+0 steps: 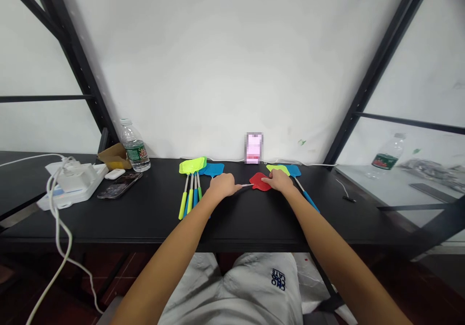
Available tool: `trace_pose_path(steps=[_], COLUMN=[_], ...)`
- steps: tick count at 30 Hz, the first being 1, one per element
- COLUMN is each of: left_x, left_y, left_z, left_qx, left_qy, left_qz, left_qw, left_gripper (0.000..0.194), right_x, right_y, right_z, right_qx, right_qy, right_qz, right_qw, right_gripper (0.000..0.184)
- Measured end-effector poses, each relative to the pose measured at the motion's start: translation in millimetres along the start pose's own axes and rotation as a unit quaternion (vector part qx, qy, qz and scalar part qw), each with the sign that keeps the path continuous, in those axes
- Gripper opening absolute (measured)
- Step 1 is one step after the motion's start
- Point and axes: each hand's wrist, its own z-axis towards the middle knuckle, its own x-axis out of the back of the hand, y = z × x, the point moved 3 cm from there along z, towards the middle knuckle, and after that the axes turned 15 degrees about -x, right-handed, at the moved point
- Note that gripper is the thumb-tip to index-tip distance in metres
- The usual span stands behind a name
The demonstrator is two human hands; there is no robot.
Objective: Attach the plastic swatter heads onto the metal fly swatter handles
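Observation:
A red fly swatter (259,181) lies crosswise between my hands, just above or on the black table. My left hand (223,185) is closed round its handle end, and the thin metal rod shows to the right of the fist. At the red head, my right hand (279,180) pinches the right edge. Left of my hands are several fly swatters with yellow-green heads (193,165) and blue heads (214,170), their handles pointing toward me. Behind my right hand lie a yellow-green swatter (279,168) and a blue swatter (294,171).
A phone (253,148) leans on the white wall. To the left are a water bottle (135,146), a cardboard box (114,157), an earbud case (115,174), a dark phone (119,185) and a white power strip (78,189) with cables. A short cable (348,198) lies right.

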Motion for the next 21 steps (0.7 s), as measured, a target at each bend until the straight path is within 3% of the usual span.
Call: trace_pose_path(steps=[10,21], left_x=[6.0,-1.0], left_y=[1.1,-3.9], left_z=[-4.1,0.2], left_qx=[0.016,0.016], left_qy=[-0.029,-0.007], left_qz=[-0.018,-0.01], left_qw=[0.999,1.0], left_gripper=[0.046,0.047], right_x=[5.7,4.8], right_y=[-1.6,-1.4], right_z=[-2.6,-4.3], right_qx=[-0.041,-0.044], right_qy=[-0.014,-0.013], right_qz=[-0.034,-0.028], right_qw=[0.998,0.999], right_gripper=[0.044,0.046])
